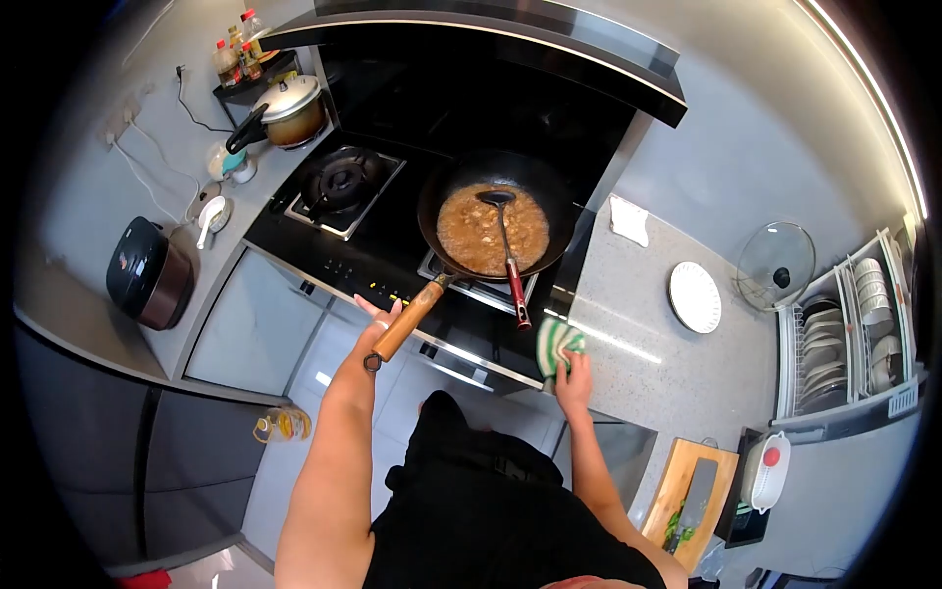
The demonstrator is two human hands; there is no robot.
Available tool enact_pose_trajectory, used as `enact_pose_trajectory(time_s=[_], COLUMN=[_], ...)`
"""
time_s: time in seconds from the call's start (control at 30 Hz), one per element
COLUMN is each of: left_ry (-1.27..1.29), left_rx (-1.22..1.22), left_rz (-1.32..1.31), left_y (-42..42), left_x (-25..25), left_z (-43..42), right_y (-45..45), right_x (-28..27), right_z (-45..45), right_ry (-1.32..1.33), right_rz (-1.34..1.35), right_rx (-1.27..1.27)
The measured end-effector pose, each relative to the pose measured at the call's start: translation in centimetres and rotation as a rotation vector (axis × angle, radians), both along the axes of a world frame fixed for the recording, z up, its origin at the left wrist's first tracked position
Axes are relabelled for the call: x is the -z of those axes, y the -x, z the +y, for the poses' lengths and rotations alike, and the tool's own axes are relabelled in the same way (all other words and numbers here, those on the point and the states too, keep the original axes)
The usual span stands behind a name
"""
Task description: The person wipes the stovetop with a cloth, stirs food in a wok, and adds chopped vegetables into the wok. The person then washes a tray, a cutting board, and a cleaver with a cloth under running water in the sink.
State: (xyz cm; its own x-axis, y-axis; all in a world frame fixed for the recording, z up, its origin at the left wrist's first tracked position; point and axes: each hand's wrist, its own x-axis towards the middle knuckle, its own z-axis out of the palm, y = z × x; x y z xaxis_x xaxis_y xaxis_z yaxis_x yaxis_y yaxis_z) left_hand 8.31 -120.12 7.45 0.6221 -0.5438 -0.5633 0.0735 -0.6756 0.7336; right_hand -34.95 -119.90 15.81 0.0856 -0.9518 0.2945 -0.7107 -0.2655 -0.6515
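— Near twelve o'clock in your view, what sits on the cooktop [294,236]?

— The black wok [446,196], over the right-hand burner, with brown, chunky food [461,236] in liquid inside it. The ladle [498,199] has its dark head in the food, and its red handle crosses the rim towards five o'clock. The wok's wooden handle [410,316] points at you, towards seven o'clock.

— And your hands?

— Your left hand [377,321] is beside that wooden handle, partly hidden behind it, with its visible fingers spread. Whether it touches the handle, you can't tell from here. Your right hand [575,380], near four o'clock, pinches the green-and-white striped cloth [561,346] at the cooktop's front right corner, where the tabletop [638,383] begins.

— What lies on your right?

— At three o'clock you have the white plate [695,296], then the glass lid [775,257] leaning by the dish rack [785,363]. Between four and five, the knife [698,491] lies on the cutting board [721,486] beside some chopped greens [673,525].

— On your left?

— The lidded pot [294,123] is between ten and eleven, the dark cooker [147,273] at nine, and the oil bottle [287,424] near eight, on the floor [339,378].
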Motion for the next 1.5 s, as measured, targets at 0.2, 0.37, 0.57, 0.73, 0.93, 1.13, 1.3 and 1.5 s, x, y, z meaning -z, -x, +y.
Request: enact_pose_trajectory(time_s=[0.2, 0.37, 0.57, 0.73, 0.93, 1.13, 1.3, 1.5], left_ry=[-0.008, -0.005, -0.007, -0.007, -0.002, 0.015, 0.018, 0.024], left_rx=[0.003, -0.005, -0.004, 0.007, 0.008, -0.014, -0.015, -0.016], left_rz=[0.012, 0.007, 0.017, 0.029, 0.031, -0.019, -0.031, -0.038], left_y=[0.0, -0.1, 0.3, 0.3, 0.1, -0.1, 0.2, 0.4], left_x=[0.3, 0.5, 0.5, 0.1, 0.1, 0.2, -0.3, -0.2], left_z=[0.0, -0.1, 0.0, 0.6, 1.0, -0.2, 0.2, 0.7], right_y=[12.4, 20.1, 13.0, 1.0, 4.3, 13.6, 7.7, -2.4], right_x=[-0.6, 1.0, 3.7, 0.4, -0.8, -1.1, 0.1, -0.5], right_z=[-2.8, -3.1, -6.7, -4.9, -5.0, -8.2, -9.9, -5.2], right_ry=[0.069, 0.023, 0.028, 0.024, 0.1, -0.179, -0.169, 0.049], right_rz=[-0.184, 0.171, 0.184, 0.266, -0.089, 0.131, 0.282, 0.189], right_rx=[0.324, 0.824, 0.891, 0.299, -0.019, 0.591, 0.609, 0.095])
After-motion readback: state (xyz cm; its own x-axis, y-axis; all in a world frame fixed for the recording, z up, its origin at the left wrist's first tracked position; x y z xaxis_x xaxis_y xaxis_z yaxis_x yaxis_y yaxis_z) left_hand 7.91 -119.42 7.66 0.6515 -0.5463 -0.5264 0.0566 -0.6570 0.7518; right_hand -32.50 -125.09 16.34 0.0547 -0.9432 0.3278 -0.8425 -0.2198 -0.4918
